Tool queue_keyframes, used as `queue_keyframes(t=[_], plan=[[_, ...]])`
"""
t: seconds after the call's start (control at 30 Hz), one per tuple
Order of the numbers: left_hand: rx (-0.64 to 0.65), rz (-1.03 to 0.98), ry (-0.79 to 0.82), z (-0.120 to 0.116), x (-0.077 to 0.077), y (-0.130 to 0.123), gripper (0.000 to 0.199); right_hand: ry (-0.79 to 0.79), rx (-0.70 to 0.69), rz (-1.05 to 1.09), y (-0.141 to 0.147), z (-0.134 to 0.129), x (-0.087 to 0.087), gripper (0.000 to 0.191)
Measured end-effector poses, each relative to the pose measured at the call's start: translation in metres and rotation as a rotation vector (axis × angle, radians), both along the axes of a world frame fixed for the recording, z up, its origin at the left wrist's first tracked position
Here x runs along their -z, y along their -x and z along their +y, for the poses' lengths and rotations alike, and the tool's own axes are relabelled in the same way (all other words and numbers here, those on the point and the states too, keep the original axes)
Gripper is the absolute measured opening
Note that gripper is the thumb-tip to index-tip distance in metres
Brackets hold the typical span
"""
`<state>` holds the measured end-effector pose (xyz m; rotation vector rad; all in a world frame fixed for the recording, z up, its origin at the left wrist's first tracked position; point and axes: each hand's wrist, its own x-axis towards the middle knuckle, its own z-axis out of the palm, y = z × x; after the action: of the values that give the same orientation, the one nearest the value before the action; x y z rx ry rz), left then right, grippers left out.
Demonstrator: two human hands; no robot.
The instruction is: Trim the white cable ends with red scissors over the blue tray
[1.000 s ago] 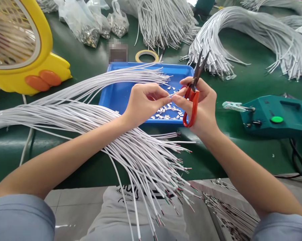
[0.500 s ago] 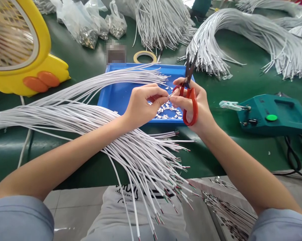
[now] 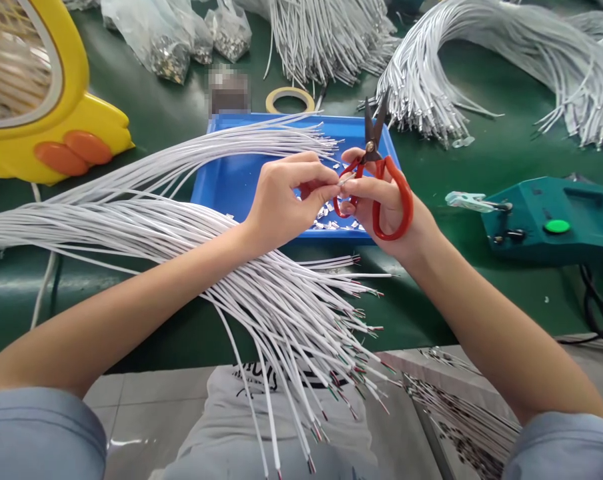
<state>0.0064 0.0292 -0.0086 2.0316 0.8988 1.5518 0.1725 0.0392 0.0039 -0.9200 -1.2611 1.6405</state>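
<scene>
A yellow fan (image 3: 76, 80) with orange feet stands at the left of the green surface (image 3: 526, 167). Clear bags (image 3: 166, 57) of small metallic parts lie at the far left, and a yellow tape roll (image 3: 270, 101) rests at far centre. To the right sits a teal device (image 3: 601, 207) with a bright green button (image 3: 556, 227), a pale clip (image 3: 471, 201) at its left end and a black cord (image 3: 600, 313) just nearer.

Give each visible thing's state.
Red-handled metal scissors: blades open, in right hand
Left hand: pinching pale strand
Blue plastic tray: holding white scraps
Nearest white cables: fanned out
Yellow tape roll: flat
Clear plastic bags: holding metallic parts
Yellow plastic fan: power unclear
Teal boxy machine: power unclear
</scene>
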Motion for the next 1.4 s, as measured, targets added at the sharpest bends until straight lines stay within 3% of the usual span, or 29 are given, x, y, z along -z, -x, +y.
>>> queue_keyframes(t=[0.13,0.33,0.6,0.87,1.4], plan=[[-0.003,0.006,-0.031,-0.001,-0.001,0.000,0.010,0.025,-0.046,0.036,0.000,0.000,-0.002,0.037],[0.001,0.007,-0.061,0.001,0.001,0.000,0.010,-0.010,-0.007,-0.006,0.002,-0.001,-0.003,0.038],[0.001,-0.024,-0.022,0.002,0.000,0.000,0.011,-0.184,0.088,-0.078,0.003,-0.003,0.002,0.029],[0.066,-0.226,0.279,0.003,-0.003,-0.003,0.012,-0.463,0.267,-0.326,0.001,0.002,0.003,0.023],[0.088,-0.201,0.231,0.007,-0.003,0.000,0.025,-0.676,0.222,-0.681,0.001,-0.004,0.010,0.019]])
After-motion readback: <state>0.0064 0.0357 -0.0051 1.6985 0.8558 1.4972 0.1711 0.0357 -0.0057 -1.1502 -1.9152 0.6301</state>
